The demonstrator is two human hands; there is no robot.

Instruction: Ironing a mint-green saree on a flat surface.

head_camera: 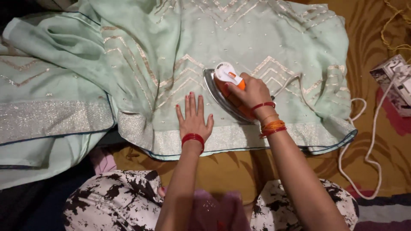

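Right hand: right hand [252,92] wraps closed around the handle of the orange-and-white iron [229,90], wrist ringed with red and orange bangles.
Iron: sits soleplate-down on the pale green embroidered garment [257,42], just right of frame centre, nose pointing toward 11 o'clock; a white dial shows on top.
Left hand: left hand [193,117] lies flat, fingers spread and open, palm pressed on the garment just at 8 o'clock of the iron, close beside it but not touching; red bangle at the wrist.
Garment: spread over a brown patterned bedsheet [372,34]; gold zigzag embroidery across it, a silvery border band [239,137] along the near hem. Loose folds bunch up toward 10 o'clock.
Cord: white cord [372,141] runs from the iron toward 3 o'clock, loops over the bedsheet, and rises to a white socket box [396,81] at the right edge.
Near edge: knees in black-and-white printed fabric [115,201] at 6 o'clock.
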